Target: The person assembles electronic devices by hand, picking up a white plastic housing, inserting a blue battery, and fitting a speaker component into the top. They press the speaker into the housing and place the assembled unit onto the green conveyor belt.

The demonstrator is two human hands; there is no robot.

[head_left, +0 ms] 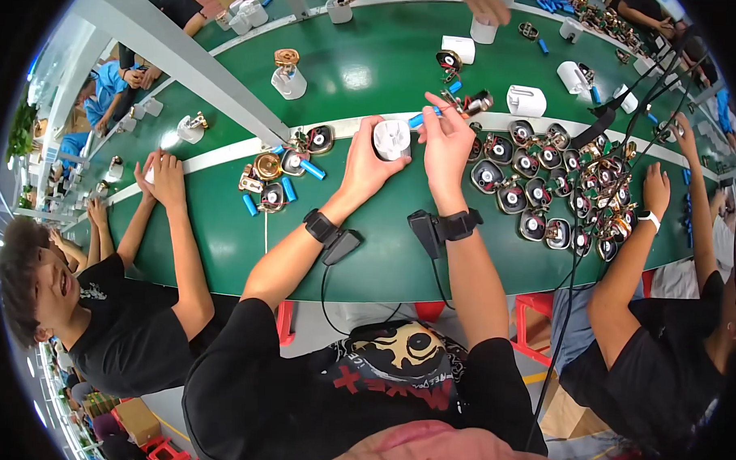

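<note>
My left hand [365, 167] is wrapped round a white plastic housing [392, 137], whose open top shows inner ribs. To its right, my right hand [447, 152] pinches a blue cylindrical battery cell [418, 120] between the fingers, close beside the housing's rim. A round metal part with wires [475, 102] lies just beyond the right fingertips; whether it touches them I cannot tell. Left of my hands lie loose blue cells [312, 170] among black oval parts and a gold-coloured disc part [267, 166].
A dense group of black oval wired parts [538, 191] covers the green table [359, 262] to the right. Beyond the pale strip are white housings [526, 101]. A grey post [187, 57] rises at left. Black cables [579, 229] hang at right. Co-workers sit on both sides.
</note>
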